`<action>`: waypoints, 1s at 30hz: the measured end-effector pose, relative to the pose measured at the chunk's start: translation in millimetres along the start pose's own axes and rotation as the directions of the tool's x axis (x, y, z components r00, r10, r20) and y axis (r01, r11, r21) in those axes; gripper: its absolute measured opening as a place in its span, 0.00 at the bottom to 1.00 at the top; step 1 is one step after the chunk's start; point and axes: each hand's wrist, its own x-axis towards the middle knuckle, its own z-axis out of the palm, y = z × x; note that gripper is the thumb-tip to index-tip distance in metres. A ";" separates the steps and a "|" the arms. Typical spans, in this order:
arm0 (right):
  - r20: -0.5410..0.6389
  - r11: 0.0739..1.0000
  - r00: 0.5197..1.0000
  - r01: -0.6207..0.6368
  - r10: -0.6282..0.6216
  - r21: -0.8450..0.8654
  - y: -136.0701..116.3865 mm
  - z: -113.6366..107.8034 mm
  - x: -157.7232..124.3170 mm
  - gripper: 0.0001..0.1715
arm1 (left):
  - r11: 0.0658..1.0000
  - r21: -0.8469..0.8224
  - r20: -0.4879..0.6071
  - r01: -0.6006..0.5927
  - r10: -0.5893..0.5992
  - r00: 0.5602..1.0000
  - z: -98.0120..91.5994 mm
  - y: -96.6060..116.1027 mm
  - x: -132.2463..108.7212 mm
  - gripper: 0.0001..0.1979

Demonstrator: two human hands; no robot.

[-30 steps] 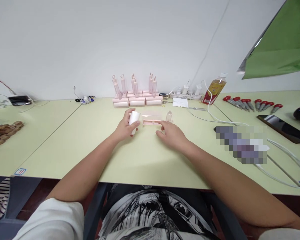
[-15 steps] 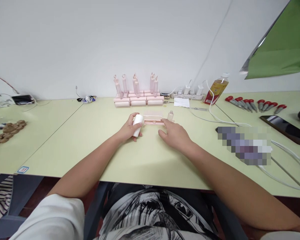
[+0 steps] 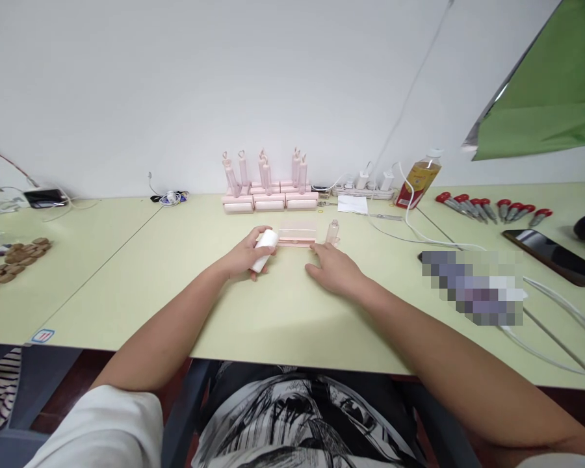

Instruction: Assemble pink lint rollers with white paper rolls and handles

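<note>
A white cylinder, like a lint roller's refill roll, lies tilted in the grip of my left hand, its fingers wrapped round it. Just right of the roll is a pink holder with a clear cover, resting on the table. My right hand has its fingers apart and holds nothing; its fingertips are at the holder's near right corner, and I cannot tell whether they press on it. Beyond those fingers stands a small clear bottle-shaped piece, partly hidden by the hand.
Several pink lint rollers with upright clear handles stand by the wall. Behind on the right are a white paper, a power strip and a drink bottle. Red-capped pens, a black phone and white cables lie farther right.
My left hand has drawn slightly left and toward me with the roll, which is tilted more. The holder's cover has lowered toward its base; my right fingers stay at its right end.
</note>
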 end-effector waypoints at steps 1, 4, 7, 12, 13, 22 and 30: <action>-0.004 1.000 1.000 0.014 -0.014 -0.005 -0.7 0.0 0.2 0.27 | 0.999 0.032 0.055 0.010 -0.012 0.998 -3.1 2.7 -3.2 0.31; -0.032 0.998 0.998 0.052 -0.053 -0.034 -4.6 0.2 -0.6 0.17 | 0.997 0.067 0.151 -0.033 0.022 0.988 -12.8 9.1 -10.6 0.32; -0.068 0.996 0.995 0.072 -0.076 -0.059 -8.6 0.9 -2.0 0.08 | 0.985 -0.053 0.063 -0.163 0.166 0.984 -20.7 11.1 -10.6 0.33; -0.090 0.991 0.987 0.133 -0.135 -0.028 -12.5 2.1 -5.1 0.05 | 0.943 -0.268 -0.127 -0.200 0.171 0.977 -18.1 5.3 1.1 0.28; -0.087 0.991 0.987 0.137 -0.136 -0.005 -13.1 2.1 -6.1 0.04 | 0.944 -0.278 -0.137 -0.178 0.145 0.980 -14.6 3.7 3.4 0.26; -0.003 0.955 0.997 0.080 -0.083 0.286 -11.3 0.5 -7.0 0.07 | 0.967 -0.246 -0.097 -0.062 0.039 0.995 20.2 0.3 4.6 0.26; 0.033 0.896 0.979 0.169 -0.200 0.411 1.7 1.0 1.2 0.10 | 0.996 -0.051 -0.033 -0.073 0.072 0.997 17.7 -5.1 2.9 0.31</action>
